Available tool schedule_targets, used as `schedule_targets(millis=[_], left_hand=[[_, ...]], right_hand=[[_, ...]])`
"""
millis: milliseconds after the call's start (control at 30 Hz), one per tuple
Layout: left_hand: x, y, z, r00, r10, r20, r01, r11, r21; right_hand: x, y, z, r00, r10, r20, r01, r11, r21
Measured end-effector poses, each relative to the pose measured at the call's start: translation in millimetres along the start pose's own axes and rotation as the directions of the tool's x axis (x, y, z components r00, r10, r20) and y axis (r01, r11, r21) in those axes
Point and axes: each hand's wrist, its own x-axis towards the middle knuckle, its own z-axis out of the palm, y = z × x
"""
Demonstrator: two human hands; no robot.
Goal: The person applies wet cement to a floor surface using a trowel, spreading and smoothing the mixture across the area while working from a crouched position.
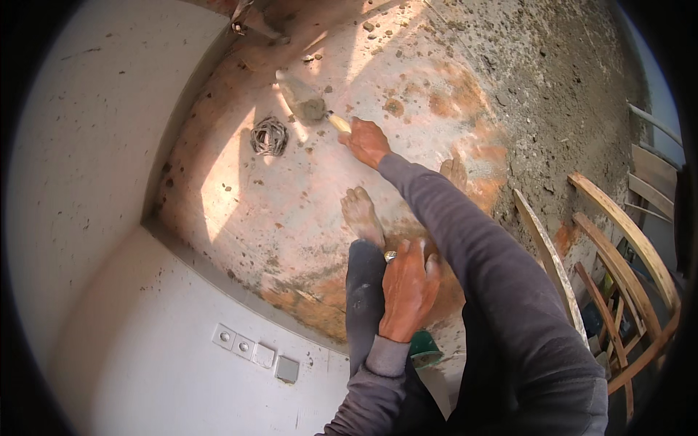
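My right hand (367, 142) reaches forward over the floor, closed around the pale wooden handle of a trowel (339, 123). The blade lies low over the floor, tilted away to the left, with a lump of grey mortar (311, 110) on it near the handle. Just left of the trowel sits a coil of greyish cord or wire (269, 136). Near my left knee is my left hand (408, 294), its fingers curled, a ring on one of them. The fingertips are hidden, so anything inside them does not show.
My bare feet (361, 212) stand on the stained floor (291, 218), among scattered mortar crumbs. Rough grey mortar (560, 94) spreads along the right. Curved-looking wooden boards (618, 211) stand at the right. White walls (94, 131) close the left, with sockets (243, 346) below. A green bucket (424, 349) is behind my left hand.
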Motion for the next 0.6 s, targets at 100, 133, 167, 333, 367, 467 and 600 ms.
schedule_targets(millis=[100,133,167,333,367,467,600], left_hand=[[15,4,-9,0.997,0.013,-0.070,-0.013,1.000,0.002],[19,6,-9,0.996,-0.007,-0.089,0.006,1.000,-0.012],[23,8,-8,0.994,-0.025,-0.106,0.023,0.999,-0.027],[43,25,8,1.000,-0.022,-0.022,0.022,0.999,0.032],[47,27,10,1.000,-0.023,-0.005,0.024,0.999,0.035],[58,22,5,0.999,-0.019,0.038,0.018,1.000,0.020],[65,30,6,0.997,-0.030,0.072,0.031,0.999,-0.015]], right_hand=[[36,-7,0,0.987,0.116,-0.108,-0.110,0.992,0.065],[45,-4,-8,0.965,0.221,-0.143,-0.204,0.971,0.123],[49,4,-18,0.953,0.240,-0.187,-0.209,0.963,0.171],[53,147,-94,0.811,0.414,-0.414,-0.256,0.887,0.384],[49,185,-109,0.766,0.482,-0.425,-0.261,0.838,0.479],[19,229,-148,0.647,0.663,-0.377,-0.256,0.655,0.711],[-39,249,-211,0.399,0.907,-0.136,-0.191,0.228,0.955]])
